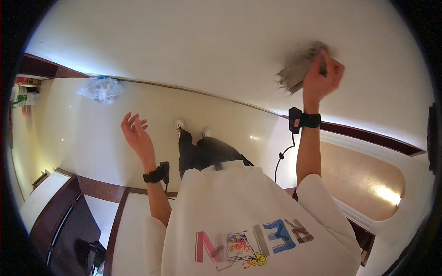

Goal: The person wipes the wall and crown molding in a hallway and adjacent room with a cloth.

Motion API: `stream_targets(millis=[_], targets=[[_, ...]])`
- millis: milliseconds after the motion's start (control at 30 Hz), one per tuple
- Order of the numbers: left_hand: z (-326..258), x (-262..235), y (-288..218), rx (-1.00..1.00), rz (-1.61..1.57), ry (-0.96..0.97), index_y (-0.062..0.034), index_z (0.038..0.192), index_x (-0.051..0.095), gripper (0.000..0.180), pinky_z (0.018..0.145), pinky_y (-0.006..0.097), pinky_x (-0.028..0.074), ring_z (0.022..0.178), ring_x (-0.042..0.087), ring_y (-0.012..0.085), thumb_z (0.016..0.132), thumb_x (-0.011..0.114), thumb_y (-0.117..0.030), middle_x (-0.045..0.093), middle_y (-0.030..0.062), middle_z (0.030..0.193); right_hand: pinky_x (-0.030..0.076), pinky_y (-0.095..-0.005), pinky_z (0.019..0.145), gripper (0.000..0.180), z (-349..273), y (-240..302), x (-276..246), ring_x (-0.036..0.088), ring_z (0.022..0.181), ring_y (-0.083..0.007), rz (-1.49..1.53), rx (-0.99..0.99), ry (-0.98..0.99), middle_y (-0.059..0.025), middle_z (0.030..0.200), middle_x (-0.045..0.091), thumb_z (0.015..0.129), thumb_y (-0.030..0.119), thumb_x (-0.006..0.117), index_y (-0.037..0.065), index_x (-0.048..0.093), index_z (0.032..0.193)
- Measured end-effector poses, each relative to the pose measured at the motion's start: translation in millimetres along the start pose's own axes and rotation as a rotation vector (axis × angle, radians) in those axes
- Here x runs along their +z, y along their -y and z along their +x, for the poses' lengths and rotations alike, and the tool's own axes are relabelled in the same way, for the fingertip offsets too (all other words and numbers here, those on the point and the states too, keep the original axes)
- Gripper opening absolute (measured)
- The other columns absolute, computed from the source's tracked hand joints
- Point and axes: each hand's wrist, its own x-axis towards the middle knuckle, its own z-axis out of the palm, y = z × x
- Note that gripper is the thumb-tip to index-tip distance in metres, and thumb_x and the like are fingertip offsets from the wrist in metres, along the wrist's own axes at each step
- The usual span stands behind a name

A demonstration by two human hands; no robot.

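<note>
Up at the right, my right hand [323, 82] is closed on a grey cloth [294, 71] with a ragged, fringed edge. The cloth lies against the broad white wall [184, 41], and both it and the fingers are a little blurred. My left hand [137, 138] hangs in the air at the left, above the floor, its fingers loosely curled and apart with nothing in them. A black strap with a small box [297, 120] circles my right wrist, and a similar strapped box [159, 174] is on the left.
A clear plastic bag [102, 89] of things rests on the pale shiny floor [152, 101] by the wall's foot. Packages [26, 95] stand at the far left. Dark-framed doorways lie at lower left, near a dark door [73, 234]. A cable [280, 161] hangs from my right wrist.
</note>
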Motion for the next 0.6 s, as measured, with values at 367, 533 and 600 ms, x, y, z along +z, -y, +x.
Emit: stream_targets(millis=[367, 533, 600], targets=[[-2.0, 5.9, -0.4, 0.004, -0.017, 0.002, -0.0024, 0.139, 0.051, 0.033, 0.080, 0.031, 0.056, 0.093, 0.070, 0.0181, 0.107, 0.052, -0.011, 0.066, 0.0127, 0.122, 0.052, -0.0350, 0.069, 0.028, -12.0, 3.6, 18.8, 0.060, 0.083, -0.0201, 0.014, -0.056, -0.027, -0.0039, 0.098, 0.058, 0.084, 0.010, 0.081, 0.021, 0.083, 0.109], [-4.5, 1.8, 7.3, -0.016, 0.003, -0.049, -0.0026, 0.139, 0.051, 0.033, 0.080, 0.031, 0.056, 0.093, 0.070, 0.0180, 0.107, 0.052, -0.010, 0.066, 0.0125, 0.122, 0.052, -0.0334, 0.066, 0.026, -10.9, 10.0, 25.1, 0.059, 0.084, -0.0184, 0.073, 0.027, -0.138, -0.0025, 0.098, 0.056, 0.084, 0.012, 0.082, 0.019, 0.083, 0.109], [-3.6, 1.6, 4.8, -0.026, -0.019, -0.066, -0.0028, 0.139, 0.052, 0.033, 0.081, 0.031, 0.056, 0.093, 0.070, 0.0178, 0.106, 0.053, -0.010, 0.067, 0.0120, 0.121, 0.054, -0.0346, 0.069, 0.027, -43.0, 13.0, 41.0, 0.060, 0.084, -0.0206, 0.037, 0.012, 0.038, -0.0036, 0.099, 0.057, 0.082, 0.011, 0.081, 0.022, 0.082, 0.107]])
